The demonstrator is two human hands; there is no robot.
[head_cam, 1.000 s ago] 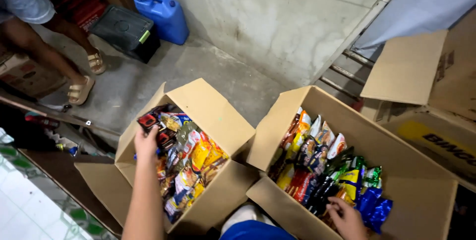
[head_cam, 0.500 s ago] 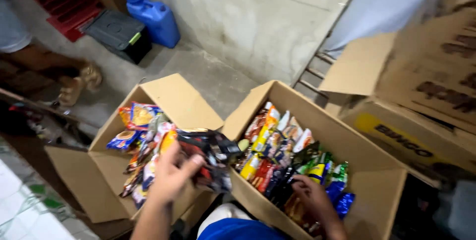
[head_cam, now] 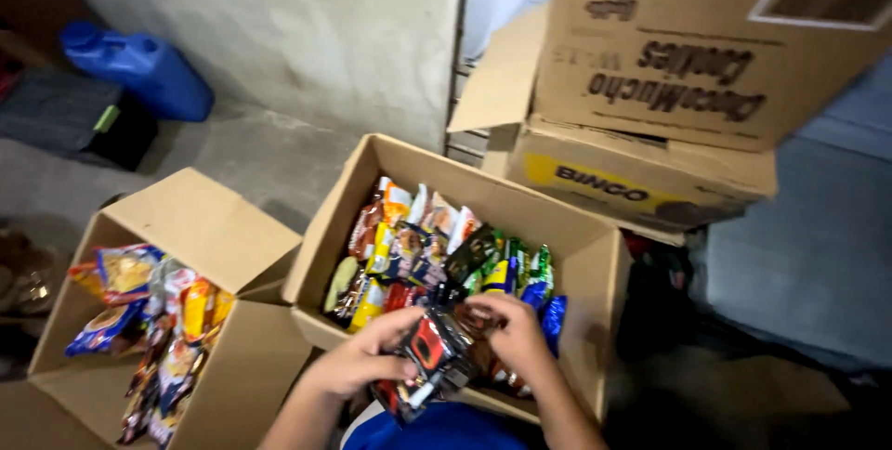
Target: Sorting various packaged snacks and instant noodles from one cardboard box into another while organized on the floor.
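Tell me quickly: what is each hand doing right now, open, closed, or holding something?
Left hand: closed on a dark red-and-black snack packet.
Right hand: fingers curled on the same packet, over the right cardboard box.

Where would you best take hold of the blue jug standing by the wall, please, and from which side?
Probably by the upper part of the blue jug, coming from above and from the open floor side. It stands close to the concrete wall with a dark crate just beside it, so those sides look blocked. Its handle is too blurred to make out.
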